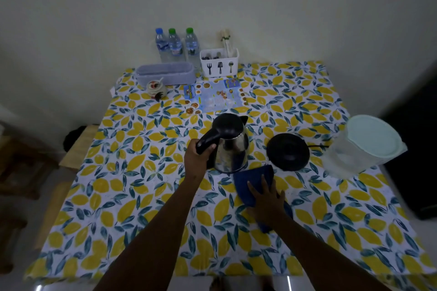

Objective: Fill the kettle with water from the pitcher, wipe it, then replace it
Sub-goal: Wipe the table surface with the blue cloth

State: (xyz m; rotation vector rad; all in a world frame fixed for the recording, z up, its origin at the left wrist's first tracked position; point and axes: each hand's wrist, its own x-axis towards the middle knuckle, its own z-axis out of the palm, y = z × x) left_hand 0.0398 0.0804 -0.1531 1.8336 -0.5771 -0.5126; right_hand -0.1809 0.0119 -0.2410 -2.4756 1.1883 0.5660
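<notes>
I find the electric kettle (pixel 230 144) standing upright near the middle of the desk (pixel 142 196), off its black power base (pixel 288 151), which lies just beside it at three o'clock. The kettle's lid appears closed, spout toward twelve o'clock, handle toward eight o'clock.

My left hand (pixel 197 157) is wrapped firmly round the black handle, fingers closed on it. My right hand (pixel 266 198) lies flat, fingers spread, pressed on a dark blue cloth (pixel 254 182); I cannot tell whether it has gathered any fold of the cloth. The two hands are well apart, the kettle between them and slightly beyond.

The cloth's long axis runs from about five o'clock up to eleven o'clock, and its far edge lies just beside the kettle's foot; I cannot confirm contact. The clear pitcher with a pale green lid (pixel 369 143) stands at the right edge of the desk, at three o'clock from the base, well apart from both hands.

Judgement: filling looks finished and wiping is the step in hand. The relation that governs the coming move is this: the kettle's steel flank lies at eleven o'clock from the right hand, which is the nearer free hand; the cloth must be raised along its own axis onto that flank while the left hand steadies the handle.
</notes>
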